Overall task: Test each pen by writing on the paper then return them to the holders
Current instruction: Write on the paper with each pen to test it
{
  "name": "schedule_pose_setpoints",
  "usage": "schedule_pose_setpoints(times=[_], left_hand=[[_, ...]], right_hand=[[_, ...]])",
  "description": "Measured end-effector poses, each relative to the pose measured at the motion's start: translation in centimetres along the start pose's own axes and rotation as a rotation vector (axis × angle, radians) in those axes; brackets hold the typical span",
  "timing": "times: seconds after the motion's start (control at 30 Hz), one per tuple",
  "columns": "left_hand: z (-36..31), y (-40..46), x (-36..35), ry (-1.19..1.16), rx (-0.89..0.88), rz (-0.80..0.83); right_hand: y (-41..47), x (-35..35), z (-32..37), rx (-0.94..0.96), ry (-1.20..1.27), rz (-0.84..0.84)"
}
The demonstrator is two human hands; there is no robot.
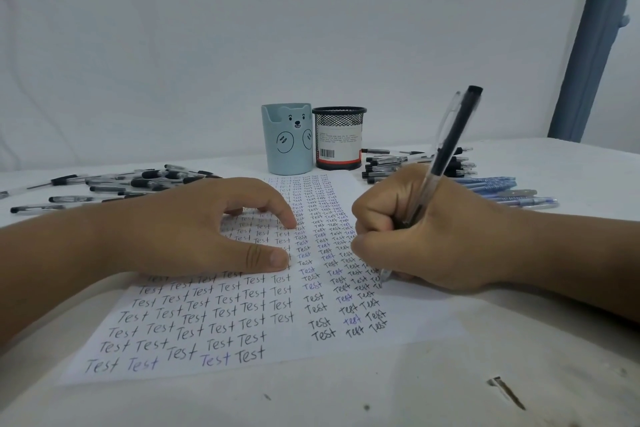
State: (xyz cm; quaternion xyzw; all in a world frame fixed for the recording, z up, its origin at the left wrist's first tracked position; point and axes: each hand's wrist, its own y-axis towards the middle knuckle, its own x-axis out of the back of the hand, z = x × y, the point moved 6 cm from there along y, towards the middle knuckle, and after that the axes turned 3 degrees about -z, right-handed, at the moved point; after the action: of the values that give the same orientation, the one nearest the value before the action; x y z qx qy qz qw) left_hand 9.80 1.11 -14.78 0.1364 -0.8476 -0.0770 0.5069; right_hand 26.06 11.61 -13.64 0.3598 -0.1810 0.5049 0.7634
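Observation:
A white sheet of paper (242,340) covered with rows of the word "Test" lies in front of me. My right hand (426,229) grips a clear pen with a black cap (450,142), its tip down on the paper's right edge. My left hand (207,229) rests on the paper with its fingertips and thumb pressing it flat. Behind the paper stand a light blue bear holder (287,139) and a black mesh holder (338,138), side by side.
Several black-capped pens (114,185) lie scattered at the back left. More black pens (391,163) and several blue pens (502,191) are piled at the back right. A blue post (588,45) rises at the far right. The cloth-covered table has dark marks (505,392) near the front right.

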Motion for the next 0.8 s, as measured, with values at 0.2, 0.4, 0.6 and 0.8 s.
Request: schedule_pose_setpoints(times=[0.2,0.4,0.6,0.8], left_hand=[[0.16,0.12,-0.02,0.014,-0.003,0.001],[0.25,0.0,-0.14,0.003,0.006,0.005],[0.46,0.06,-0.08,0.008,0.009,0.004],[0.8,0.11,-0.1,0.026,0.022,0.005]], right_hand=[[-0.11,-0.03,-0.1,-0.008,0.001,0.013],[-0.07,-0.13,0.21,0.03,-0.026,-0.006],[-0.17,0.11,-0.41,-0.014,0.045,0.006],[0.06,-0.28,-0.08,0.034,-0.003,0.006]])
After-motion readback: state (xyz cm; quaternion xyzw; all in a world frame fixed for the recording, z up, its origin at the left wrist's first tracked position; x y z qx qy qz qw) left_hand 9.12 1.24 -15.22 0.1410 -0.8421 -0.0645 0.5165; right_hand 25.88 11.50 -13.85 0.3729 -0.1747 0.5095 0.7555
